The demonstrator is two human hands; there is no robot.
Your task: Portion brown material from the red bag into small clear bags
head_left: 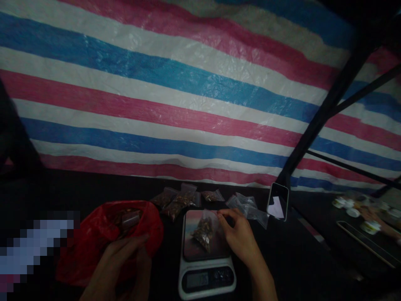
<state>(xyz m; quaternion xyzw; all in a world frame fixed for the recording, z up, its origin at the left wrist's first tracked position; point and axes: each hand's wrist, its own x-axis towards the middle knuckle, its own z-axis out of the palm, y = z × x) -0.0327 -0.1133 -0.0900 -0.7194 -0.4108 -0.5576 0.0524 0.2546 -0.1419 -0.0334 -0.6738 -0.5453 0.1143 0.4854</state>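
A digital kitchen scale (207,288) stands in front of me with a small clear zip bag (203,236) of brown dried pieces on its plate. My right hand (236,232) is at the plate's right edge, thumb and forefinger closed on the upper edge of that bag. To the left lies a red plastic bag (86,236), its mouth spread, with brown pieces and a small clear scoop-like container (130,219) inside. My left hand (122,261) hovers at the red bag's near side, fingers stretched and thumb apart, with nothing visible in it. The display digits are too dim to read.
Several filled zip bags (177,202) lie behind the scale. Flat zip bags (247,205) are right of them, beside a phone (277,201) leaning on a dark post (310,133). At far right, another person's hand (380,223) is among small white tubs (370,227). Striped sheeting (175,113) hangs behind.
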